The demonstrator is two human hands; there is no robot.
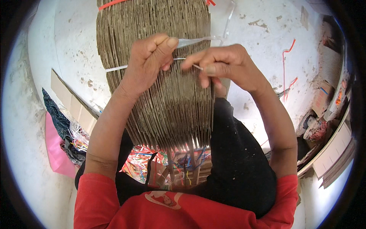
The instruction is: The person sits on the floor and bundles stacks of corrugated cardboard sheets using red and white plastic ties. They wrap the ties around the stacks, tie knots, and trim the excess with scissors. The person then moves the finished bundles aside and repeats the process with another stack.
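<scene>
A long bundle of brown cardboard sheets, packed on edge, lies lengthwise between my knees. Around its middle runs a thin white plastic strap. Above the bundle my left hand is closed in a fist, gripping this plastic strap; a clear, wider stretch of it runs from the thumb toward the right. My right hand hovers over the bundle's right side, thumb and forefinger pinching a thin white end of strap. A red strap crosses the bundle's far end.
Loose coloured straps lie in a heap below the bundle's near end. Flat cardboard pieces lean at the left, beside a pink sheet. Red strap scraps are on the pale floor. Cardboard and clutter line the right.
</scene>
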